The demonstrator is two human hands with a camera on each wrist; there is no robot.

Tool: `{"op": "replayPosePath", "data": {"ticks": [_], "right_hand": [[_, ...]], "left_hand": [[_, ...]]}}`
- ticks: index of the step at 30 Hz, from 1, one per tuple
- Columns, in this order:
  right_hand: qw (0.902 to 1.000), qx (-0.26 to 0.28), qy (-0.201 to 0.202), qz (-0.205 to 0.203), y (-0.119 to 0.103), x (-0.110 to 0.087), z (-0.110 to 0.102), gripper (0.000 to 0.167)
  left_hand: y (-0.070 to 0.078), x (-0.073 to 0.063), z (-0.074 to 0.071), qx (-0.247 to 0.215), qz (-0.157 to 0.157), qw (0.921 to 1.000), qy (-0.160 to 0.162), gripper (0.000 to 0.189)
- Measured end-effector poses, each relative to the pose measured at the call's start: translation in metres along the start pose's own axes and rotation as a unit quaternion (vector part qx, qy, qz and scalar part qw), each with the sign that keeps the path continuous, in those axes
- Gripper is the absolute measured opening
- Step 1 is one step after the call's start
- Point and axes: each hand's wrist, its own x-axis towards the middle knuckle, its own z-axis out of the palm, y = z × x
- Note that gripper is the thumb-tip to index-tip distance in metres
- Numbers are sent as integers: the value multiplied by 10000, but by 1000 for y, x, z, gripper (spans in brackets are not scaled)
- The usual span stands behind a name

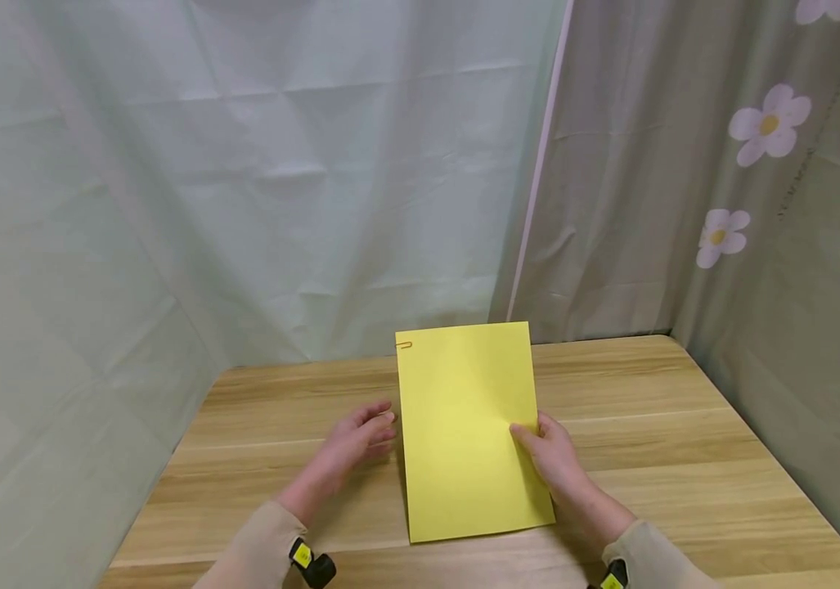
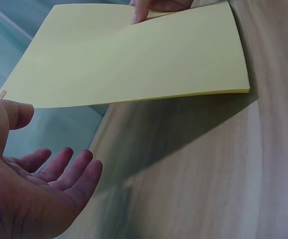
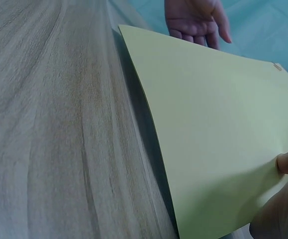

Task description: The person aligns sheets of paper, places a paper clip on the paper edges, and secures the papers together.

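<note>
A stack of yellow paper [image 1: 467, 442] is held up off the table, its near edge tilted down. An orange paper clip [image 1: 405, 344] sits at its upper left corner. My right hand [image 1: 552, 454] pinches the stack's right edge, thumb on top and the other fingers hidden beneath. Just off the left edge is my left hand [image 1: 361, 438], its fingers relaxed and holding nothing. In the left wrist view, a gap shows between the left hand's thumb and fingers [image 2: 79, 174], and the paper's thin layered edge lies beyond them.
The wooden table [image 1: 685, 458] spreads under both hands. A pale curtain [image 1: 316, 180] hangs behind its far edge, and a flower-patterned curtain [image 1: 611, 180] hangs at the right. Each wrist wears a dark strap with a small camera [image 1: 319, 570].
</note>
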Motion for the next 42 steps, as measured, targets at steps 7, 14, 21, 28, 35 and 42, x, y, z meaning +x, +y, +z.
{"op": "replayPosePath", "data": {"ticks": [7,14,21,28,35,42], "right_hand": [[10000,-22,13,40,0,1,0,38],[10000,-31,59,8,1,1,1,38],[10000,-5,53,-41,0,1,1,36],[10000,47,72,-49,-1,0,2,36],[10000,-27,62,-19,0,0,3,35],[9999,9,116,21,-1,1,5,33]], "left_hand": [[-12,-7,11,6,-190,9997,-121,59],[-21,-13,22,45,-231,9981,-569,66],[-26,-15,30,-34,-218,9960,-867,64],[-29,-15,38,-372,-276,9950,-879,58],[-35,-14,45,-689,-248,9935,-873,48],[-36,-15,48,-672,-318,9936,-855,45]]}}
